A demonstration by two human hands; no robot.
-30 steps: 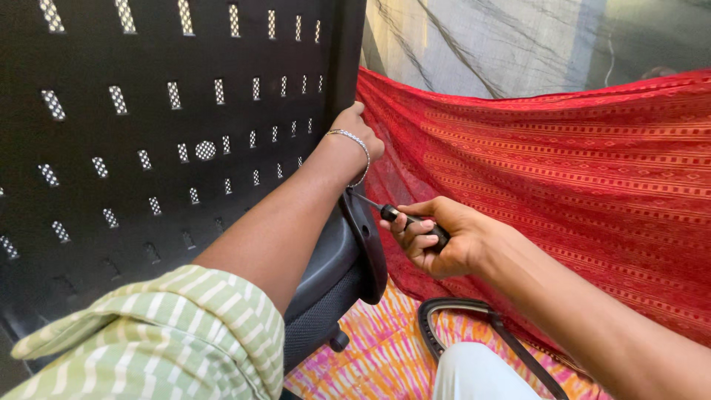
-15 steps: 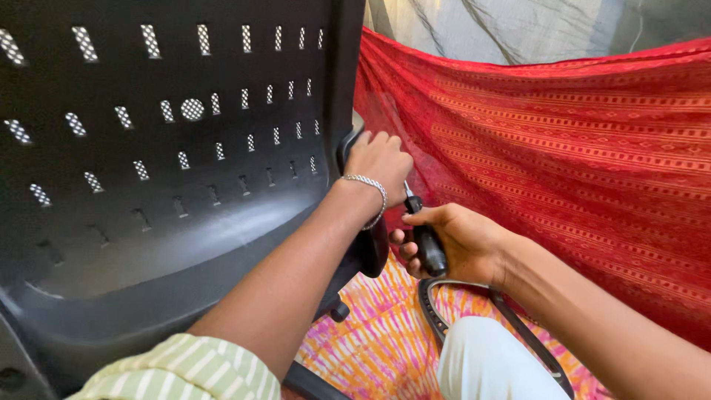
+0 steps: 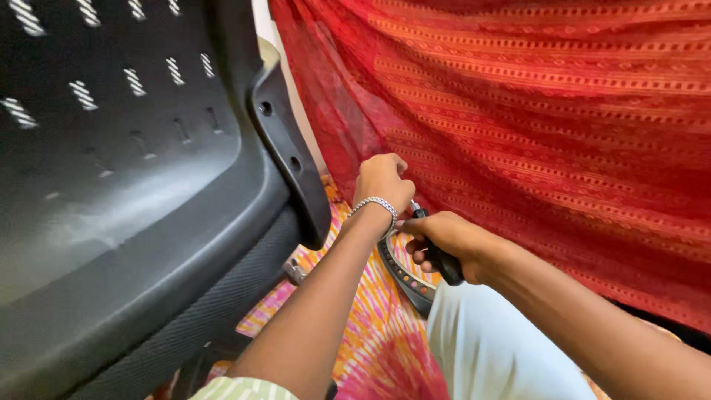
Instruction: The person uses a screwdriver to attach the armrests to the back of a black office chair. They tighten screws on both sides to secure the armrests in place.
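My right hand grips a black-handled screwdriver, with its tip pointing up towards my left hand. My left hand, with a silver bracelet on the wrist, is curled into a fist just above the tool's tip, low beside the red cloth. Whatever lies inside the fist is hidden. Under both hands a black curved chair part with a row of small holes lies on the patterned mat. A black plastic chair back with slots fills the left, and its side bracket stands just left of my left arm.
A red woven cloth hangs across the right and the back. An orange and pink patterned mat covers the floor. My knee in white trousers is at the bottom right. The chair's mesh seat edge is at the lower left.
My view has dropped lower. My left hand left the chair's side bracket and came down in a fist next to the right hand, which still holds the screwdriver, above the curved part.
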